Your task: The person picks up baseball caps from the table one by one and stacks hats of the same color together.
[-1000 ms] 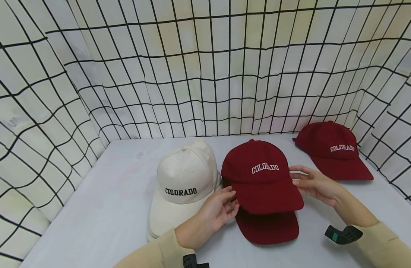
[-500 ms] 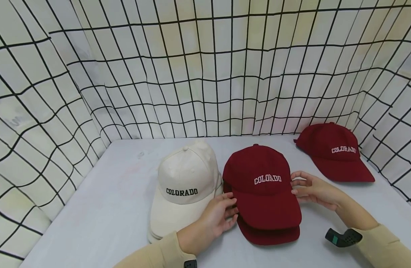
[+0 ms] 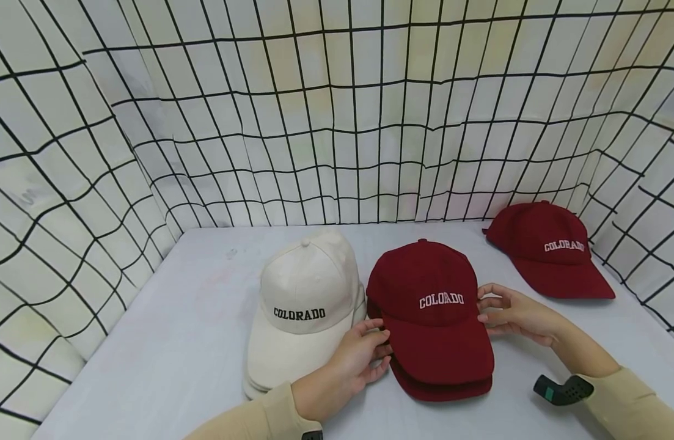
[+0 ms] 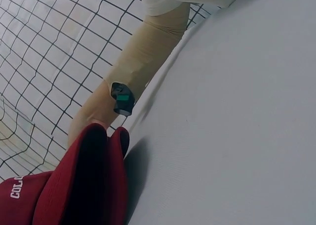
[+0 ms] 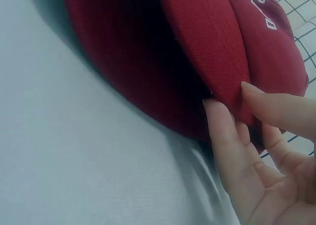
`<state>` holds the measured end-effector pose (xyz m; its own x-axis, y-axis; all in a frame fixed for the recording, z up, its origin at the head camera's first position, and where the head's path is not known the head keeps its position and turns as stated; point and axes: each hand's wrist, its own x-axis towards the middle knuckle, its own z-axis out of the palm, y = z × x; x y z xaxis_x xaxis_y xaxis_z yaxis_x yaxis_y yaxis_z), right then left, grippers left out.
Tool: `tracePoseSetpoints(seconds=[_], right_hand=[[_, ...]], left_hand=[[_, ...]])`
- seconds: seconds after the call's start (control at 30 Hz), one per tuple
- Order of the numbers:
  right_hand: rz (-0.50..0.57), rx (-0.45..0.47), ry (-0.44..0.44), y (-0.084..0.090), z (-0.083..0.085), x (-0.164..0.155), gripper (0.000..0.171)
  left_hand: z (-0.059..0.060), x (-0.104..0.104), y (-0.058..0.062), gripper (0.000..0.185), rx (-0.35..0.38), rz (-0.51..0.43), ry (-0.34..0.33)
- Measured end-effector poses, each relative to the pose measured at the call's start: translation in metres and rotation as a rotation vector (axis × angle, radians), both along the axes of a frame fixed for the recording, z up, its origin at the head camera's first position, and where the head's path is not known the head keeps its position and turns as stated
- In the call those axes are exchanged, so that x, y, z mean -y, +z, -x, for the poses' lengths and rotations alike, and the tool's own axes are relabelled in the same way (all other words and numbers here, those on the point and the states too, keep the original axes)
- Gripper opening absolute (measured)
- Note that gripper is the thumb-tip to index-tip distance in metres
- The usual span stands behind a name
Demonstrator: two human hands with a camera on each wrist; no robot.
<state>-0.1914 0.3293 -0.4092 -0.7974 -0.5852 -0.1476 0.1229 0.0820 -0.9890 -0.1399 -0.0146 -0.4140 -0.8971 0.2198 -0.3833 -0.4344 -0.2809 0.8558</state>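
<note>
Two dark red baseball caps lie stacked in the middle of the table in the head view. White COLORADO lettering crosses the front of the upper cap [image 3: 435, 351]; below it shows the brim of the lower cap [image 3: 452, 393]. My left hand [image 3: 355, 360] holds the upper cap's left edge where crown and brim meet. On the opposite side my right hand [image 3: 515, 316] grips that same cap. In the right wrist view its thumb and forefinger pinch the upper brim [image 5: 212, 52], with a dark gap above the lower brim [image 5: 103, 62]. The left wrist view hides my left fingers.
A stack of cream caps [image 3: 306, 299] with black lettering stands just left of the red stack, close to my left hand. Another red cap [image 3: 545, 247] lies at the back right. Black netting [image 3: 337, 131] over white walls encloses the white table [image 3: 166, 342].
The upper red cap has come down and slightly toward me, so its brim now covers most of the lower brim. Both hands have lowered with it, still at its sides.
</note>
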Motion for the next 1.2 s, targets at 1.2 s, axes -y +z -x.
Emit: tracePoseSetpoints(seconds=[1.2], right_hand=[[-0.054,0.013,0.011,-0.005,-0.006,0.005,0.024]], left_hand=[[0.0,-0.002,0.011,0.065,-0.13,0.076,-0.008]])
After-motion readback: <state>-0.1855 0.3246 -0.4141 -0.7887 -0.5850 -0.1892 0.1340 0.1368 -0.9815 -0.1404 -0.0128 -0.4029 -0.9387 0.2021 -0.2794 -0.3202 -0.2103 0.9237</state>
